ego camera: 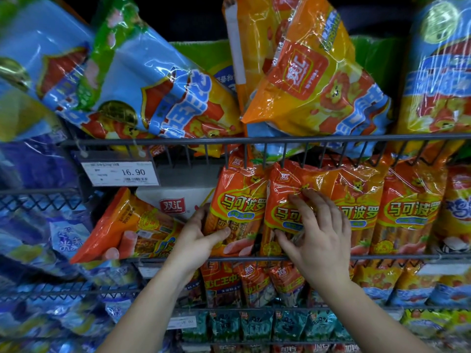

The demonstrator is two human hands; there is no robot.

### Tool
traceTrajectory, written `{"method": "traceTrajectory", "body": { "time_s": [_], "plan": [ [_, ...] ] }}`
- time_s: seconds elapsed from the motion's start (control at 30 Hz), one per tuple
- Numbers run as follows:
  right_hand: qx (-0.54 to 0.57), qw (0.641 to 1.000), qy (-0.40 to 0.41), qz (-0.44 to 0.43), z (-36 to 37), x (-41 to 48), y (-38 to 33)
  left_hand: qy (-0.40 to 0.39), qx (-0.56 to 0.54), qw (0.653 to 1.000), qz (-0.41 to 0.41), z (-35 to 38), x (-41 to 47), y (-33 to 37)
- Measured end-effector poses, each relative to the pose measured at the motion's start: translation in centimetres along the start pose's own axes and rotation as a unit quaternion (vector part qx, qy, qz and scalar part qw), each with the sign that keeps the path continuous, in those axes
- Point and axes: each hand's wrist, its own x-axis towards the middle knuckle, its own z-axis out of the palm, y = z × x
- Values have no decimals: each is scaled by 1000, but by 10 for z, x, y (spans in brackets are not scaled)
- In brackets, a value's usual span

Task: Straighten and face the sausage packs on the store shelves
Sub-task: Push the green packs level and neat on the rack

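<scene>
Several upright orange sausage packs stand in a row on the middle wire shelf (397, 257). My left hand (196, 239) grips the leftmost upright pack (239, 197) at its lower left edge, thumb on the front. My right hand (316, 233) holds the second pack (283, 189), fingers spread over its front and thumb at its lower edge. Two more upright packs (410, 207) stand to the right. Left of my hand, an orange pack (127, 228) lies tilted on its side.
On the top shelf (178, 141), large blue packs (153, 93) and an orange-yellow pack (313, 80) lean at angles. A price tag reading 16.90 (119, 173) hangs from its rail. Blue packs (33, 238) fill the left; smaller packs (254, 281) fill the lower shelves.
</scene>
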Motion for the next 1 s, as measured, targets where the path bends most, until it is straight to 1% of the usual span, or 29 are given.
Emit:
{"method": "traceTrajectory", "body": {
  "time_s": [0.2, 0.27, 0.33, 0.53, 0.8, 0.87, 1.0],
  "plan": [
    [-7, 1000, 4, -5, 0, 1, -1, 4, 67, 997, -46, -5, 3, 3],
    [-4, 1000, 6, -8, 1, 1, -1, 0, 101, 994, -34, -6, 3, 5],
    [-3, 1000, 9, -6, 3, 1, -2, -2, 111, 994, -11, -5, 1, 7],
    [-3, 1000, -3, -6, 5, 2, -2, 19, 83, 996, 24, 0, 3, 10],
    [6, 999, -27, -27, 6, 8, 1, 26, -51, 998, -11, -1, 3, 9],
    [13, 999, -22, -33, 5, 11, 2, 15, -60, 998, -19, 2, 4, 8],
    [18, 999, -24, -39, 4, 14, 2, -1, -35, 999, -31, 3, 7, 8]
  ]
}}
